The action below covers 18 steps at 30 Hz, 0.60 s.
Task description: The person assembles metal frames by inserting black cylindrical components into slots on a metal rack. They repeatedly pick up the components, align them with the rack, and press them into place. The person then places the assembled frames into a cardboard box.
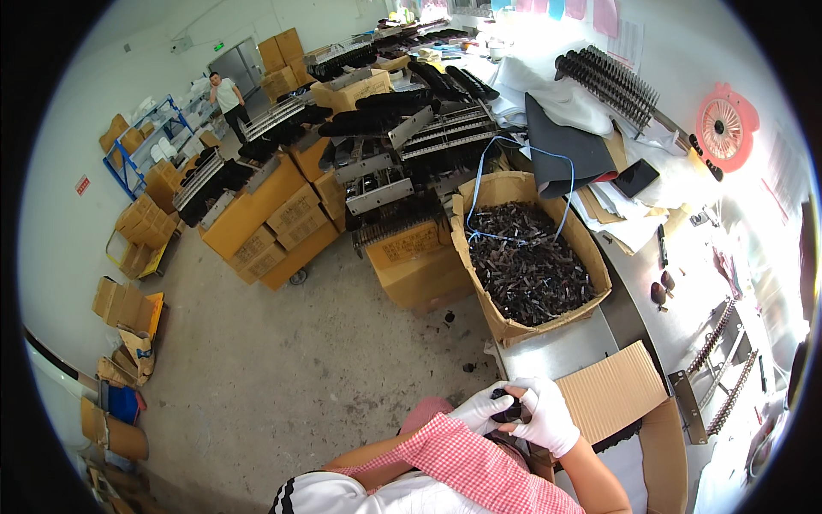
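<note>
Close to my body, my left hand (pixel 476 410) and my right hand (pixel 550 420) meet, both in white gloves with some fingertips bare. Between them is a small, dark, glossy piece (pixel 509 406) with a rounded outline, too small to name surely. Fingers of both hands are closed around it. Just right of my right hand lies a corrugated cardboard flap (pixel 612 392) over an open carton (pixel 664 458), with black items partly showing beneath. Beyond my hands stands a carton (pixel 479 300) full of small dark pieces (pixel 531 265), with a blue strap looped over it.
Two dark lens-like pieces (pixel 658 293) and a black pen (pixel 663 245) lie on the metal table (pixel 556 347). Spiral-toothed racks (pixel 723 368) lie at the right. A pink fan (pixel 724 128) is by the wall. Stacked cartons (pixel 265 227) stand left; a person (pixel 228 98) stands far back.
</note>
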{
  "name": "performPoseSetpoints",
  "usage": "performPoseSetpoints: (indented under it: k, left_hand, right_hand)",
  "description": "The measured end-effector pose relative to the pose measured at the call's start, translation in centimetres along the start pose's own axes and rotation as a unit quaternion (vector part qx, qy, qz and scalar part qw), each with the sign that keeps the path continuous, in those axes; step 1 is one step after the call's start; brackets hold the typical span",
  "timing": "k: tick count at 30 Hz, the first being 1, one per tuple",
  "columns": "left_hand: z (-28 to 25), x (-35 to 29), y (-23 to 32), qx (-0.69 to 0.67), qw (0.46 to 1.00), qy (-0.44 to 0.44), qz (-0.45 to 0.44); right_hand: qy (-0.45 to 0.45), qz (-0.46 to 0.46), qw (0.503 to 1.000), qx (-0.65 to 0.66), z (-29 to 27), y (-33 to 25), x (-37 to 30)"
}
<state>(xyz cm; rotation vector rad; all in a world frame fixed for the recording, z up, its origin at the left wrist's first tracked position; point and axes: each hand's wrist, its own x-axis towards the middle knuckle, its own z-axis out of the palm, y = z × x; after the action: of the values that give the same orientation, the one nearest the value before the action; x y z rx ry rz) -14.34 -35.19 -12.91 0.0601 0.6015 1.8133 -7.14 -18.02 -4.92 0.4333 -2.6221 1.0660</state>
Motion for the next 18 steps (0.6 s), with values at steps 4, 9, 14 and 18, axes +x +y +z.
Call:
performPoseSetpoints:
  k: [4, 9, 14, 18]
  left_hand:
    - [0.2, 0.1, 0.0, 0.032, 0.999, -0.022, 0.026]
    - [0.0, -0.1, 0.0, -0.009, 0.999, -0.048, 0.005]
    - [0.8, -0.3, 0.3, 0.017, 0.999, -0.051, 0.003]
    - [2.4, -1.0, 1.2, 0.031, 0.997, 0.062, -0.031]
  right_hand:
    - [-0.009, 0.003, 1.000, 0.004, -0.1, 0.1, 0.0]
    - [-0.010, 0.007, 0.999, 0.041, 0.0, 0.5, -0.2]
    - [-0.019, 0.008, 0.998, 0.051, -0.2, 0.0, 0.1]
    - [0.013, -0.026, 1.000, -0.004, -0.7, -0.1, 0.5]
